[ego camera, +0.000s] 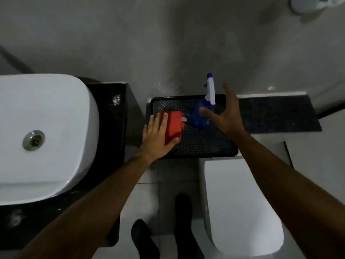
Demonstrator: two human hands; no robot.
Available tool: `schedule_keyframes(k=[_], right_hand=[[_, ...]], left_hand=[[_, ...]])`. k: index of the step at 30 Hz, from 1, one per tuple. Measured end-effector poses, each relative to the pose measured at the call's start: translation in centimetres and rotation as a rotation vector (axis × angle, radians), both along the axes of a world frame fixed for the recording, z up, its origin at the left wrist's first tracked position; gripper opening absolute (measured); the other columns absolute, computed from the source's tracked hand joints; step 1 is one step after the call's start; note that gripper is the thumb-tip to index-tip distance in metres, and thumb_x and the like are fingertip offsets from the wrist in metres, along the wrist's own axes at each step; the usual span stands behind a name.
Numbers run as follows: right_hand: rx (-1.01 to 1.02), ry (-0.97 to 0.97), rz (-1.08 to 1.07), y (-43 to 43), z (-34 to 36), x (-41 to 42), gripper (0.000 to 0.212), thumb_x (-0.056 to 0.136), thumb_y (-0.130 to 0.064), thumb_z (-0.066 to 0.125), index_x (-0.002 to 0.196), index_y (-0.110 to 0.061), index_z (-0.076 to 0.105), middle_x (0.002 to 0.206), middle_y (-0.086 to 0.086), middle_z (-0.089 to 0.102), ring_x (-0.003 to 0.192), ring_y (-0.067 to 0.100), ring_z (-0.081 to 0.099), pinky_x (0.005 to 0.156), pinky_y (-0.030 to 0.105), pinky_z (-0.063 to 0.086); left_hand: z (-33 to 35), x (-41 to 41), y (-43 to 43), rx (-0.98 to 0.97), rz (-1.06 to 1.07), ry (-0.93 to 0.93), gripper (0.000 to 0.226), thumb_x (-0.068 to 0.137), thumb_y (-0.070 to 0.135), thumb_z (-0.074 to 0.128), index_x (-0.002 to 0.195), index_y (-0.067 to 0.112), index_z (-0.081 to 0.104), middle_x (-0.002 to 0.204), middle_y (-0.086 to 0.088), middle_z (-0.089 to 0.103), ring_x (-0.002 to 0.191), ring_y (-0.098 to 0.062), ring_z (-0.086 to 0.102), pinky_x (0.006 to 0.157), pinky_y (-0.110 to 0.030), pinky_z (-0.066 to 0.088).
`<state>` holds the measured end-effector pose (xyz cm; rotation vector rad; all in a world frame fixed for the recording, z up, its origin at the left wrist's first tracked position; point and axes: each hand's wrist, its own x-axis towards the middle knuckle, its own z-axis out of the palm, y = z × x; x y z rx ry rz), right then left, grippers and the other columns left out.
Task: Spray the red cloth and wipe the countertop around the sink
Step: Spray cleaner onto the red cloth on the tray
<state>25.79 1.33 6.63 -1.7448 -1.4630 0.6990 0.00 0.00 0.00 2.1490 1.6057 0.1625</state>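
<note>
Left hand (pixel 156 136) lies flat on red cloth (pixel 173 128); right hand (pixel 225 116) (fingers spread, holding nothing) beside spray bottle (pixel 197 117).

red cloth (pixel 173 128), blue spray bottle (pixel 202 114) — tray (pixel 205 144) seemingly black mesh

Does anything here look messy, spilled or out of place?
Nothing is spilled or tipped. Only whitish smears stand out on the black countertop, right of the sink and at the near left edge; whether residue or glare, I cannot tell.
</note>
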Motion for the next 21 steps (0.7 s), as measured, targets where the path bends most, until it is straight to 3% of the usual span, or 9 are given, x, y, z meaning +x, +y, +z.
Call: schedule_keyframes(k=[2, 5, 9, 13, 18, 21], right_hand=[[-0.012, 0.072, 0.043, 1.4, -0.8, 0.0, 0.1, 0.076, -0.057, 0.079, 0.154, -0.018, 0.029, 0.153, 0.005, 0.043, 0.14, 0.021, 0.04, 0.117, 0.046, 0.037], [-0.045, 0.174, 0.082, 3.2, -1.9, -0.6, 0.076, 0.081, -0.043, 0.08, 0.143, -0.017, 0.044, 0.114, 0.001, 0.064, 0.104, 0.013, 0.062, 0.095, 0.033, 0.054], [-0.044, 0.323, 0.047, 4.8, -3.1, -1.2, 0.043, 0.088, -0.019, 0.075, 0.124, -0.011, 0.053, 0.083, -0.002, 0.066, 0.076, 0.008, 0.065, 0.075, 0.024, 0.055], [-0.031, 0.323, 0.069, 6.5, -3.7, -1.0, 0.045, 0.089, -0.006, 0.069, 0.129, -0.015, 0.051, 0.079, 0.005, 0.063, 0.076, 0.012, 0.064, 0.076, 0.017, 0.051], [0.02, 0.244, 0.055, 7.3, -4.1, -1.3, 0.044, 0.086, -0.002, 0.063, 0.129, -0.007, 0.053, 0.084, 0.026, 0.067, 0.076, 0.038, 0.066, 0.072, 0.035, 0.057], [0.014, 0.27, 0.071, 8.1, -2.8, -1.3, 0.037, 0.084, -0.005, 0.058, 0.122, -0.005, 0.055, 0.079, 0.031, 0.065, 0.067, 0.036, 0.064, 0.067, 0.05, 0.056]], left_hand=[[-1.7, -0.3, 0.0, -0.008, 0.032, 0.028, 0.105, 0.08, 0.083, 0.029, 0.161, 0.02, 0.005, 0.168, -0.013, 0.011, 0.154, -0.036, 0.005, 0.119, -0.061, 0.014], [-4.9, -1.2, -0.6, -0.013, 0.112, 0.037, 0.1, 0.084, 0.08, 0.029, 0.16, 0.018, 0.01, 0.166, -0.015, 0.017, 0.154, -0.037, 0.009, 0.119, -0.062, 0.015], [-7.7, -1.4, -1.2, -0.026, 0.171, -0.031, 0.095, 0.086, 0.077, 0.033, 0.159, 0.017, 0.017, 0.165, -0.013, 0.022, 0.154, -0.035, 0.012, 0.118, -0.063, 0.022], [-8.6, -1.3, -1.7, 0.01, 0.207, -0.067, 0.09, 0.089, 0.073, 0.035, 0.158, 0.017, 0.021, 0.165, -0.009, 0.025, 0.154, -0.03, 0.011, 0.118, -0.059, 0.021], [-9.1, -1.2, -1.6, 0.042, 0.212, -0.022, 0.085, 0.093, 0.072, 0.034, 0.157, 0.017, 0.023, 0.164, -0.007, 0.027, 0.154, -0.03, 0.012, 0.118, -0.058, 0.023], [-9.5, -1.2, -1.7, 0.055, 0.2, 0.001, 0.087, 0.093, 0.071, 0.036, 0.158, 0.016, 0.021, 0.164, -0.008, 0.026, 0.154, -0.031, 0.012, 0.117, -0.058, 0.026]])
